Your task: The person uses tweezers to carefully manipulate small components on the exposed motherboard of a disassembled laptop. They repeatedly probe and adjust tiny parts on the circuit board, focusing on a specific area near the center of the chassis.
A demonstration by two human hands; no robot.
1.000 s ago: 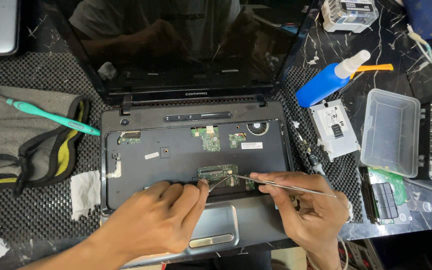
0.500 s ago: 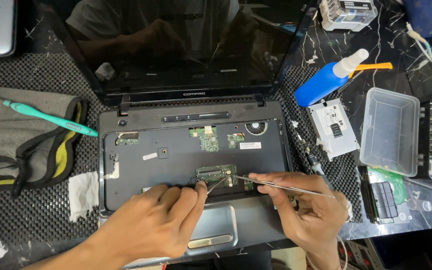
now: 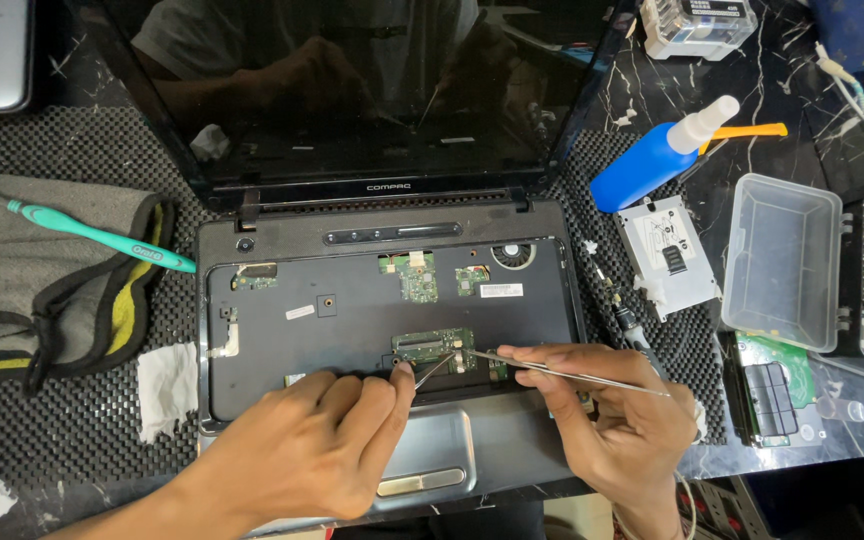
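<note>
Metal tweezers (image 3: 562,368) unmoved in right hand (image 3: 617,430)

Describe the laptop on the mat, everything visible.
The laptop is black, open, screen dark and glossy, reflecting the person. Its keyboard is off, which bares a dark metal tray with small green circuit boards and a round fan grille at upper right. A silver touchpad sits below. It lies flat on a black mesh mat. The left hand rests on the palmrest, fingers at the central board; the right hand holds thin metal tweezers whose tip meets that board.
</note>
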